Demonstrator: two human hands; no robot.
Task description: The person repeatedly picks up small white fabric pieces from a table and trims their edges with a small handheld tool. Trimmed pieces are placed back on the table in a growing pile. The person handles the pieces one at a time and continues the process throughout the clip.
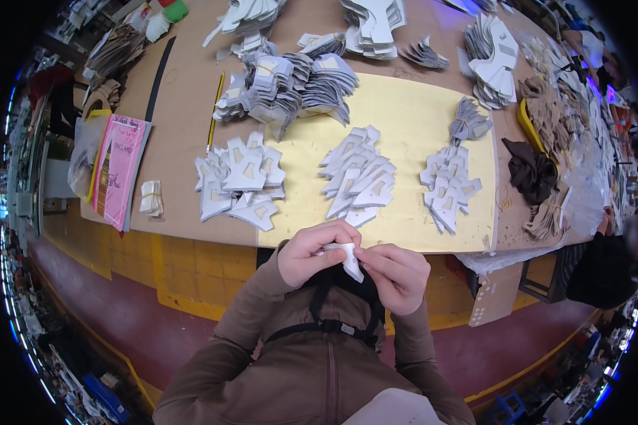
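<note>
At the near edge of a brown desk (188, 113), seen from above through the head camera I run remotely, a person in a brown zipped jacket works with two bare hands. I see the left grip (310, 253) clasping a small white piece (351, 264) between thumb and fingers; the right grip (398, 278) has its fingertips bunched against the piece's right edge, though I cannot tell whether they pinch it or only touch it. The piece is held up in front of the person's chest, its lower end pointing down between the hands. Beyond it I make out a pale yellow sheet (407, 106) lying on the desk. White cut pieces with beige patches sit in three loose groups: a left cluster (242, 177) partly on the sheet's left edge, a middle cluster (358, 177) straight ahead of the hands, and a right cluster (449, 190), with a banded grey bundle (468, 122) just behind that one. Farther back I see a heap of grey-edged stacks (280, 88). To the left are a yellow pencil (215, 113) and a pink booklet (122, 170); to the right, a crumpled dark brown cloth (530, 171).
</note>
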